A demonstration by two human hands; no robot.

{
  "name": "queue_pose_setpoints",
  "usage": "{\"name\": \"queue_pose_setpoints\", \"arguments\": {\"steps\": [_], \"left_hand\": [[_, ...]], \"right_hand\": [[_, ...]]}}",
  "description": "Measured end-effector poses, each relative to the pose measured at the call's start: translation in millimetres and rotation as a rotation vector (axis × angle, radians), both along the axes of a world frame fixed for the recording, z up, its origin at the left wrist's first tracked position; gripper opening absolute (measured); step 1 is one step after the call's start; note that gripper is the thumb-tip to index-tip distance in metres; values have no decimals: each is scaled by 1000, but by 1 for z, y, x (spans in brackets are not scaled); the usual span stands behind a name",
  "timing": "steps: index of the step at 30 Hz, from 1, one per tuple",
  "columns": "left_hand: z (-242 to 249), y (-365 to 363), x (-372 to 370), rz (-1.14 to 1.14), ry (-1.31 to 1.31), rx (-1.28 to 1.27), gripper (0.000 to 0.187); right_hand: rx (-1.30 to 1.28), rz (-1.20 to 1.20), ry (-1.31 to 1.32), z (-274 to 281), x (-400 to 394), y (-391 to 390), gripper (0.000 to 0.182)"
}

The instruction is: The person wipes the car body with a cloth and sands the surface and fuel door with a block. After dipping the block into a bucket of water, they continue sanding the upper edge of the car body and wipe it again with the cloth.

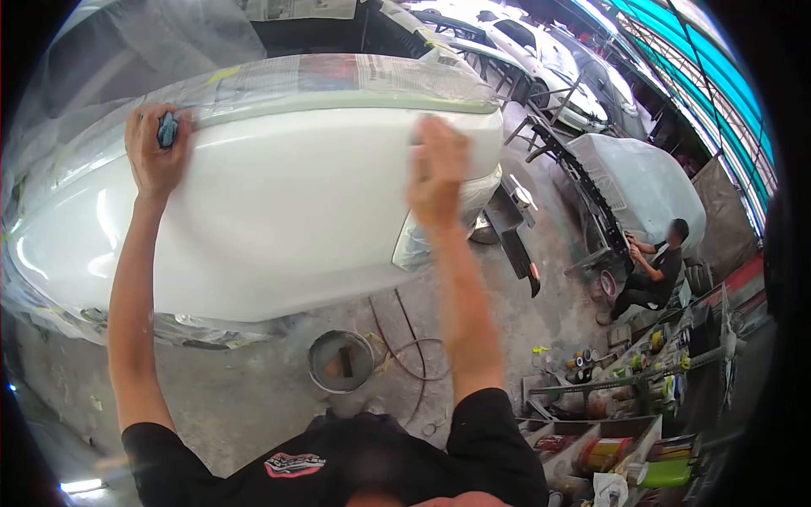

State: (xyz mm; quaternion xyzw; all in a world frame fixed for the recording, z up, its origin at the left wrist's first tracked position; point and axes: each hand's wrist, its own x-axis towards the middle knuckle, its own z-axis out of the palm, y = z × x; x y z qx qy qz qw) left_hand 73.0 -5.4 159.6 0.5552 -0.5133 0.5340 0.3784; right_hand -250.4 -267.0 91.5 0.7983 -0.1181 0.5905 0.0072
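Observation:
A large white car body panel (279, 203) stretches across the view, its upper edge masked with newspaper (389, 74) and clear plastic. At the panel's upper left edge, my left hand (155, 165) is closed around a crumpled blue-grey cloth (167, 129). My right hand (439, 173) lies over the panel's right end, smeared by motion. Its fingers look curled, and a dark edge shows beside them, but I cannot make out what they hold. Below the right forearm's inner side, plastic film covers the panel's lower right corner.
A bucket (340, 362) of cloudy water with a brown block stands on the concrete floor, beside a hose (407, 355). To the right, a person (659, 266) sits working at a dark bumper frame (583, 182). Shelves (591, 389) of paint cans fill the lower right.

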Motion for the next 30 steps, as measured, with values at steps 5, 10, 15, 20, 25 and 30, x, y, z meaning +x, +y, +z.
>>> {"name": "queue_pose_setpoints", "arguments": {"steps": [5, 10, 15, 20, 25, 30], "left_hand": [[-1, 1, 2, -3, -20, 10, 23], [0, 0, -3, 23, 34, -5, 23], [5, 0, -8, 27, 15, -18, 23], [1, 3, 2, -11, -33, 2, 26], [1, 1, -3, 51, 7, 19, 25], [-2, 0, 2, 64, -20, 24, 23]], "right_hand": [[-148, 155, 191, 23, 76, 97, 35], [-138, -113, 74, 19, -20, -18, 29], [-9, -24, -102, 0, 53, 40, 32], [-171, 4, 182, 9, 92, 112, 49], [104, -397, 75, 17, -6, -3, 41], [164, -340, 82, -10, 33, 69, 47]]}}
